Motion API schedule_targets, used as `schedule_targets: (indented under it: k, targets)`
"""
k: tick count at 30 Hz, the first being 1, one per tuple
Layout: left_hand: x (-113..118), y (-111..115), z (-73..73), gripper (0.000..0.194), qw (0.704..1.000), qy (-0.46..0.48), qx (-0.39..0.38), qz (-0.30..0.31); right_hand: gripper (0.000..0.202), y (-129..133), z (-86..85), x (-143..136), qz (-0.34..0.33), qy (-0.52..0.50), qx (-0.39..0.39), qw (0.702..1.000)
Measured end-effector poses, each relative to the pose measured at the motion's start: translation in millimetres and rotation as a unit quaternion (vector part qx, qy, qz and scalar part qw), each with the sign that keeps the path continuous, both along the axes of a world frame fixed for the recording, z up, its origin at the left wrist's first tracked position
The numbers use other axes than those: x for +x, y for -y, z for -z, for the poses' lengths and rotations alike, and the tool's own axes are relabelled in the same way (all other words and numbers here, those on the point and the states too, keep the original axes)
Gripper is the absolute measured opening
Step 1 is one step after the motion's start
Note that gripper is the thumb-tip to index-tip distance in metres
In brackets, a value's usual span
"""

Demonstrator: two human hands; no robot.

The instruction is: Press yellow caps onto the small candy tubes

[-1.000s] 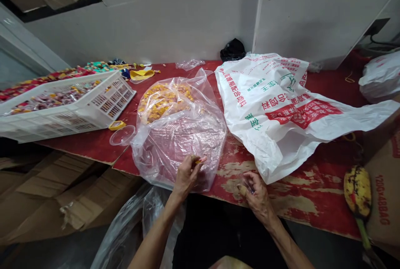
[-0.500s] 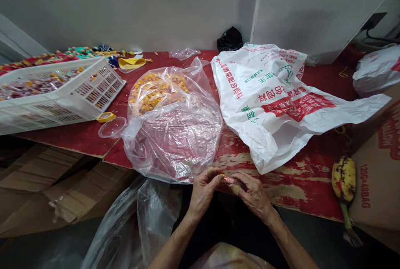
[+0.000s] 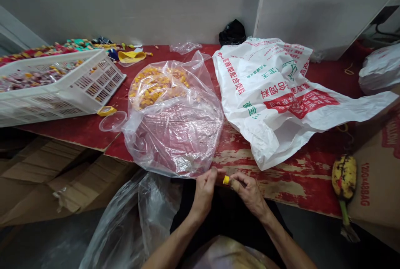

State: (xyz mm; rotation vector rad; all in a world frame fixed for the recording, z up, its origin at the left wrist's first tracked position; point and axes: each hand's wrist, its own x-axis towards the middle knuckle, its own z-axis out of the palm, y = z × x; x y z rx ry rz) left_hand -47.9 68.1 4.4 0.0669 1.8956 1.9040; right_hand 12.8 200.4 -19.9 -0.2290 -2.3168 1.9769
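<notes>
Above the table's front edge, my right hand (image 3: 248, 192) pinches a small yellow cap-like piece (image 3: 226, 180) between thumb and fingertips. Just to its left, my left hand (image 3: 203, 192) is closed, thumb against fingers; whether a small thing sits in that pinch is hidden. A clear plastic bag (image 3: 175, 135) lies right beyond my left hand, with many small yellow pieces (image 3: 156, 88) heaped in its far part.
A white plastic basket (image 3: 93, 79) of small wrapped items stands at the left, near a clear round lid (image 3: 113, 121). To the right are a white printed sack (image 3: 250, 90), a banana (image 3: 343, 177) and a cardboard box (image 3: 375, 177). A black bag (image 3: 232, 33) sits by the wall.
The reddish, patterned piece between my hands no longer shows. The yellow piece, earlier at my left fingertips, is now at my right ones. The view has shifted slightly.
</notes>
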Motion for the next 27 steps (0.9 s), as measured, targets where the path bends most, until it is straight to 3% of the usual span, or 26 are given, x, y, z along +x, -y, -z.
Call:
schedule_targets:
  k: [3, 5, 7, 9, 12, 16, 19, 22, 24, 27]
  targets:
    - [-16, -7, 1.3, 0.055, 0.988, 0.123, 0.086, -0.024, 0.032, 2, -5.8, 2, -0.072, 0.02, -0.048, 0.996]
    - [-18, -12, 2.1, 0.061, 0.973, 0.2, 0.116, 0.022, 0.026, 6, -9.5, 6, -0.117, 0.0, -0.018, 0.993]
    - [-13, -16, 3.3, 0.067, 0.957, 0.255, 0.108, 0.082, 0.019, 11, -12.1, 11, -0.149, -0.038, 0.03, 0.988]
    - [-5, -17, 4.2, 0.072, 0.954, 0.271, 0.072, 0.102, 0.015, 16, -13.6, 17, -0.162, -0.085, 0.074, 0.98]
    - [7, -17, 4.3, 0.077, 0.962, 0.262, 0.026, 0.066, 0.015, 21, -12.0, 24, -0.161, -0.129, 0.107, 0.973]
    - [11, -18, 5.9, 0.077, 0.968, 0.25, 0.024, 0.019, 0.028, 27, -1.1, 26, -0.101, -0.18, 0.148, 0.967]
    - [7, -14, 6.3, 0.071, 0.985, 0.167, 0.02, -0.028, 0.031, 30, 5.2, 20, -0.079, -0.204, 0.193, 0.957]
    - [6, -1, 1.6, 0.06, 0.996, 0.077, 0.017, -0.051, 0.022, 32, 2.2, 16, -0.086, -0.214, 0.216, 0.949]
    - [9, 11, -2.7, 0.054, 0.999, 0.039, 0.001, 0.0, 0.013, 33, -3.2, 13, -0.063, -0.237, 0.246, 0.938]
    - [18, 31, -6.8, 0.049, 0.99, 0.071, 0.015, 0.123, 0.015, 33, -10.9, 12, -0.03, -0.271, 0.309, 0.911]
